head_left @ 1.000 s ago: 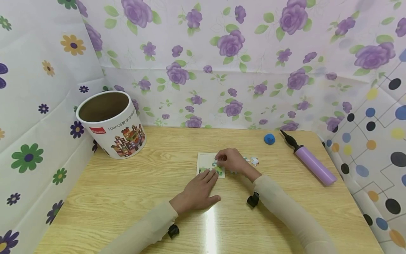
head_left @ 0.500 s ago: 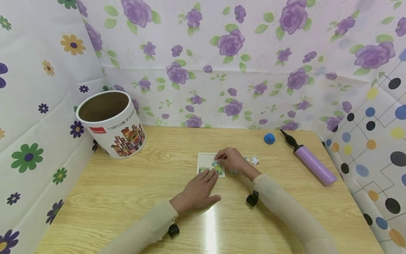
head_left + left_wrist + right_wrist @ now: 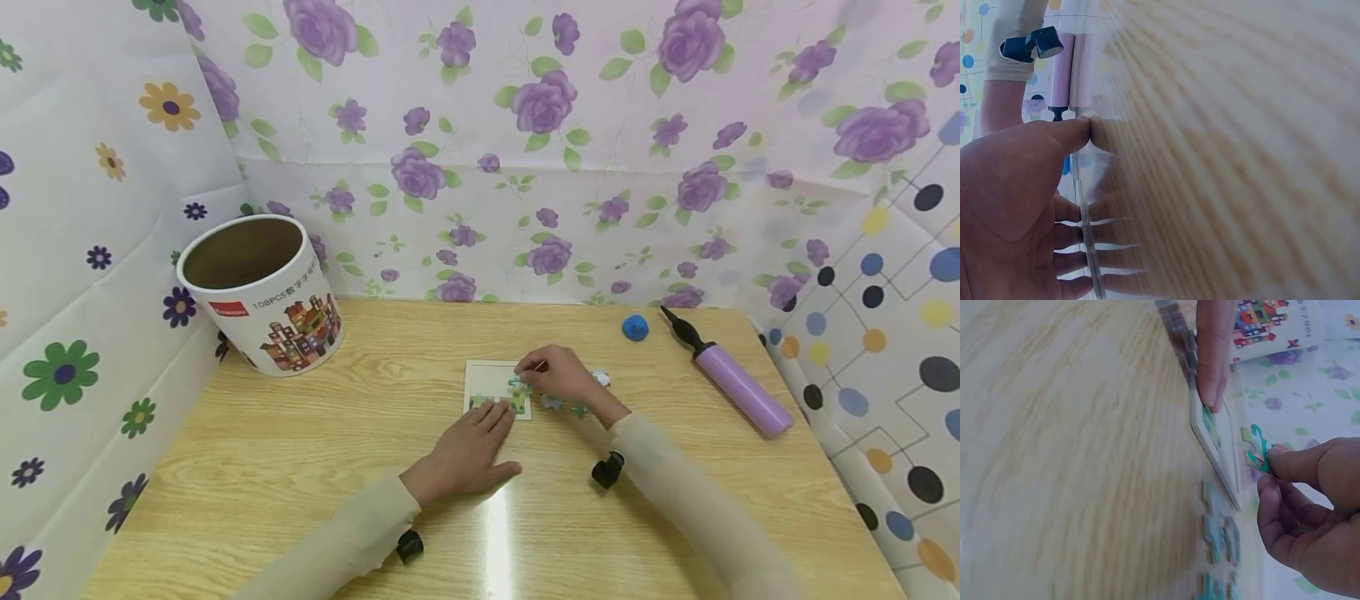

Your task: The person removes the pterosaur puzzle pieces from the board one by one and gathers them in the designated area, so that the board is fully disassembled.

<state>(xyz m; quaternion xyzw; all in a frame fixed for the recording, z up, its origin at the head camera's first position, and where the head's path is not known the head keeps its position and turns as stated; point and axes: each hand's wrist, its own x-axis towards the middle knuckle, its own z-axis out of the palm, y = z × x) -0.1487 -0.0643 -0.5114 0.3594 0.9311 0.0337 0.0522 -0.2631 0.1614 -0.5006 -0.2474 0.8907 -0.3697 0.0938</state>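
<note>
Only partly filled, the puzzle tray (image 3: 491, 379) shows a few green pieces seated along its near edge — most of it looks bare. The right hand (image 3: 561, 377) pinches 1 jigsaw piece (image 3: 1257, 450) just above the tray's right side; the left hand (image 3: 467, 452) lies flat, fingertips pressing the tray's near edge. Several loose pieces (image 3: 577, 406) wait just right of the tray. Left of the tray the worktop (image 3: 300, 450) runs open to the cardboard tub (image 3: 262, 293) — the purple pump (image 3: 731, 379) sits well right.

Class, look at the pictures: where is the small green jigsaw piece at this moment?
The small green jigsaw piece is pinched in the right hand, lifted just off the right edge of the white puzzle tray, mid-table in the head view, with loose pieces lying beside it.
</note>
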